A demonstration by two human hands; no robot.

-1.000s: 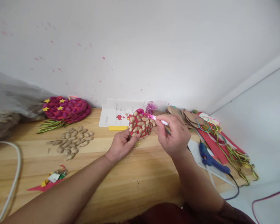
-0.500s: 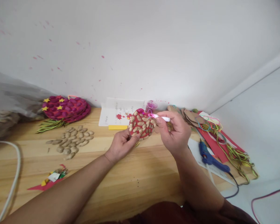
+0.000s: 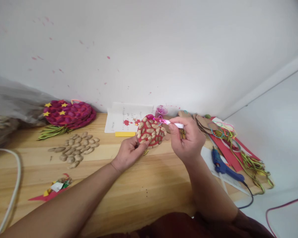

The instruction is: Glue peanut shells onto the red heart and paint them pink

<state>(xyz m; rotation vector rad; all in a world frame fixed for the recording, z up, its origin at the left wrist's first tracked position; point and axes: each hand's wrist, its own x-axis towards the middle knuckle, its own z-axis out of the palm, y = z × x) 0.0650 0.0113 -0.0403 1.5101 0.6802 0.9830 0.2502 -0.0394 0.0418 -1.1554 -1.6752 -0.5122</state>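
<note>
My left hand point(image 3: 129, 152) grips the lower left edge of a red disc covered with peanuts point(image 3: 151, 131), thumb on its front. Most peanuts are bare tan; one at the top edge is wet magenta. In my right hand point(image 3: 188, 138) is a paintbrush point(image 3: 173, 124) with a white handle smeared pink. Its tip lies at the magenta peanut. Behind the disc stands a clear cup with magenta paint point(image 3: 161, 110), partly hidden. Red paper stars point(image 3: 126, 122) lie on a white printed sheet point(image 3: 113, 119) beside it.
Loose peanuts point(image 3: 76, 147) lie to the left, below magenta-painted discs with yellow stars point(image 3: 69, 114). A blue glue gun point(image 3: 224, 167) with its cord, tangled green yarn point(image 3: 253, 162) and red paper point(image 3: 228, 152) are at right. Paper scraps point(image 3: 54, 188) and a white cable point(image 3: 17, 178) lie at left.
My right hand has shifted slightly right and down with the paintbrush, its tip still near the top of the disc. My left hand keeps the disc in nearly the same place.
</note>
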